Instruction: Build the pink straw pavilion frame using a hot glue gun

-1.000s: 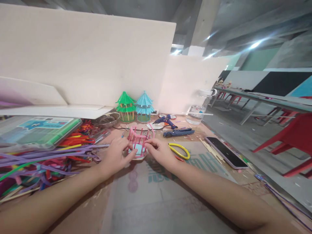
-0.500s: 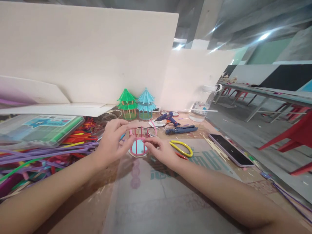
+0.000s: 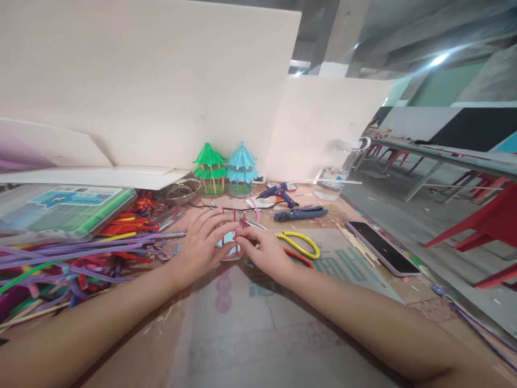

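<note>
A small pink pavilion frame (image 3: pixel 229 249) stands on the mat before me, with thin pink posts rising from a light blue base. My left hand (image 3: pixel 202 240) curls round its left side, fingers over the posts and thumb near the front, covering much of it. At the front right post, my right hand (image 3: pixel 262 250) has thumb and fingertips pinched together on a pink pipe cleaner strip, mostly hidden by the fingers. Right beside that hand lie yellow-handled pliers (image 3: pixel 301 245) and a red-orange handle (image 3: pixel 299 257).
Behind stand a green pavilion model (image 3: pixel 209 170) and a blue one (image 3: pixel 242 170). A glue gun (image 3: pixel 278 194), dark blue pliers (image 3: pixel 301 214), a phone (image 3: pixel 382 248) and a water jug (image 3: pixel 335 172) are to the right. Pipe cleaners (image 3: pixel 81 253) and a plastic case (image 3: pixel 64 210) crowd the left.
My left hand has moved in closer round the pink frame, its fingers now lower and hiding more of it. My right hand stays at the front right post, shifted slightly left.
</note>
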The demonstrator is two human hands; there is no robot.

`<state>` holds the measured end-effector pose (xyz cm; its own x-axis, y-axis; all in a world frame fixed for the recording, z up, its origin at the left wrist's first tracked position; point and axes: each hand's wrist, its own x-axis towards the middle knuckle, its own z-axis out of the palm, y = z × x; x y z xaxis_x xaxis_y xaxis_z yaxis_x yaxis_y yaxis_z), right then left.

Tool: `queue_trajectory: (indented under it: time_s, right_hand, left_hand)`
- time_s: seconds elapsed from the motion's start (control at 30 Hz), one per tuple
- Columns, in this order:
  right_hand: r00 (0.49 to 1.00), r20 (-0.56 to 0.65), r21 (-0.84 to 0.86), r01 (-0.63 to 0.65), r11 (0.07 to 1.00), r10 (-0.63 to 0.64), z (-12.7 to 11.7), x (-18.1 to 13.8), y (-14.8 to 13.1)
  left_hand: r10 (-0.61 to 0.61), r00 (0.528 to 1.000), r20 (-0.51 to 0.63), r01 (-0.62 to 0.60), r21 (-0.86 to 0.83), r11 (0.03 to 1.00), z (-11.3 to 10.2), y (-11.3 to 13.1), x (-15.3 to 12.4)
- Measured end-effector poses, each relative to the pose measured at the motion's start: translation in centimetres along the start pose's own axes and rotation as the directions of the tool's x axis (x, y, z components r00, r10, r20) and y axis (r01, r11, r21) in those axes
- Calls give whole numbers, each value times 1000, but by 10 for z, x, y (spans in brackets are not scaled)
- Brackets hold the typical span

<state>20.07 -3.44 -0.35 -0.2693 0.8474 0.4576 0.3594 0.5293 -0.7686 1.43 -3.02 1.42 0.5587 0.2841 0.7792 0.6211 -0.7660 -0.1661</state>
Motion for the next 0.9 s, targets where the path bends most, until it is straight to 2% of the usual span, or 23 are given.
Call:
queue_trajectory:
  time_s: [0.5,0.9]
  right_hand:
    - [1000,10,-16,10,1000,-10,-1,-1,-2]
    - [1000,10,25,14,1000,-15,-3,-1,-7]
  left_hand:
    - [-13,1000,25,13,3,1000,-9,-4,6]
    - [-4,999,45,2,29,1000,-8,-4,4]
